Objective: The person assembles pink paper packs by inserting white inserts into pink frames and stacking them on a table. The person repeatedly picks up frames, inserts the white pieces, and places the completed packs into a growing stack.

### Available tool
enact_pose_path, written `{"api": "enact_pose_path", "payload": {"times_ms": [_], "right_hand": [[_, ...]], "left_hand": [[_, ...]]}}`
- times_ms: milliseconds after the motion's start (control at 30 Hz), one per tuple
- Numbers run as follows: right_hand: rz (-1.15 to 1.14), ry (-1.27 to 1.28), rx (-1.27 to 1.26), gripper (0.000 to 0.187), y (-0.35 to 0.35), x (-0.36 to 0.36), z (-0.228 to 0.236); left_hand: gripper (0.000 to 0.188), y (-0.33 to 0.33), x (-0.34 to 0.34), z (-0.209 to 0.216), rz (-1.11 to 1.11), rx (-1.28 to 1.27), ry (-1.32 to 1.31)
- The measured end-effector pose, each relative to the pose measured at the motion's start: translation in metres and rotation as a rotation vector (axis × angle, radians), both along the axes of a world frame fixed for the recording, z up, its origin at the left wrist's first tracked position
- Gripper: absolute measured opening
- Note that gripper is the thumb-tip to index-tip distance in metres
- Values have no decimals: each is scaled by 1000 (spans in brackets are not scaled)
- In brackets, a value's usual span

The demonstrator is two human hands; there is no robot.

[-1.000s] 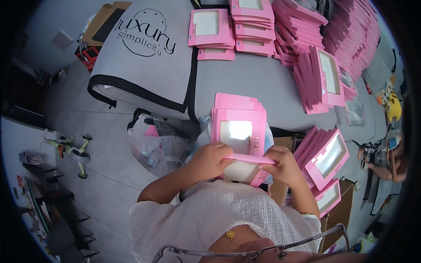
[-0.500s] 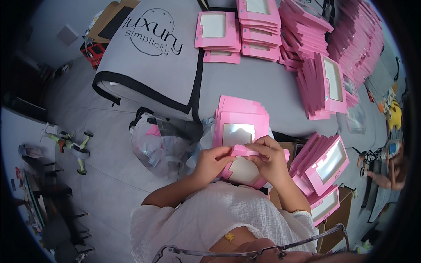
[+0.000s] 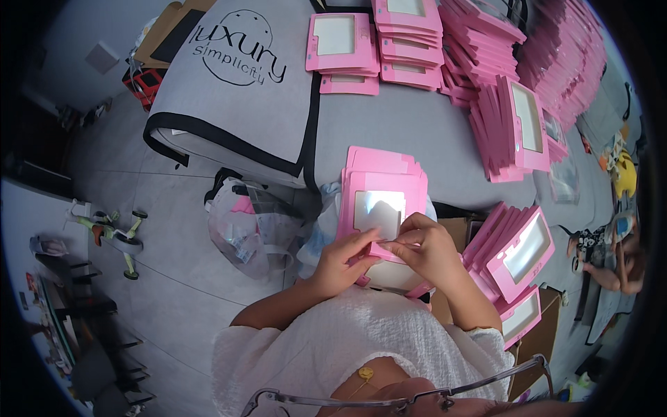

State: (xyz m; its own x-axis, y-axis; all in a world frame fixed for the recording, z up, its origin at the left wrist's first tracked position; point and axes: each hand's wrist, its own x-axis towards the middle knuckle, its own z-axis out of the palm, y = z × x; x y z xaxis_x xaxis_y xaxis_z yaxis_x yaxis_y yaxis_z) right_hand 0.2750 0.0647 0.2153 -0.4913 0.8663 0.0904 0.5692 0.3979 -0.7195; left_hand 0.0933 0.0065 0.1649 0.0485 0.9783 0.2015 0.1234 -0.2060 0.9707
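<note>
A flat pink box with a clear window (image 3: 390, 275) lies on my lap, close against my body. Its pink edge flap (image 3: 381, 251) is between my two hands. My left hand (image 3: 340, 264) has thumb and fingers closed on the flap from the left. From the right, my right hand (image 3: 432, 250) pinches the same edge, fingertips nearly touching the left ones. Just beyond my hands, a stack of like pink window boxes (image 3: 384, 182) overlaps. My fingers hide part of the flap.
On the grey sofa (image 3: 410, 132) ahead, several piles of pink window boxes (image 3: 406, 52) stand, with leaning ones (image 3: 511, 128) at right. More boxes (image 3: 514, 254) lean near my right arm, above a cardboard carton (image 3: 538, 330). A clear plastic bag (image 3: 246, 233) sits left.
My right fingers have moved left along the flap toward my left fingertips. The flap, raised as a strip before, is now mostly covered by my fingers.
</note>
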Motion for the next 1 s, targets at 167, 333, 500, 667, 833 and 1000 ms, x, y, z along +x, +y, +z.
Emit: {"api": "enact_pose_path", "payload": {"times_ms": [167, 333, 500, 667, 833, 1000], "right_hand": [[61, -86, -39, 24, 10, 13, 4], [101, -27, -326, 19, 18, 80, 6], [-123, 21, -577, 13, 6, 95, 11], [-374, 553, -731, 5, -8, 87, -30], [-419, 630, -779, 7, -10, 85, -36], [-486, 692, -866, 3, -10, 81, -36]], "left_hand": [[25, 9, -3, -10, 11, 160, 176], [21, 8, -9, -17, 50, 136, 159], [20, 14, -6, -17, 5, 144, 119], [21, 13, -12, -13, -59, 128, 132], [23, 9, -12, -13, -70, 172, 176], [23, 11, -7, -17, -59, 222, 175]]}}
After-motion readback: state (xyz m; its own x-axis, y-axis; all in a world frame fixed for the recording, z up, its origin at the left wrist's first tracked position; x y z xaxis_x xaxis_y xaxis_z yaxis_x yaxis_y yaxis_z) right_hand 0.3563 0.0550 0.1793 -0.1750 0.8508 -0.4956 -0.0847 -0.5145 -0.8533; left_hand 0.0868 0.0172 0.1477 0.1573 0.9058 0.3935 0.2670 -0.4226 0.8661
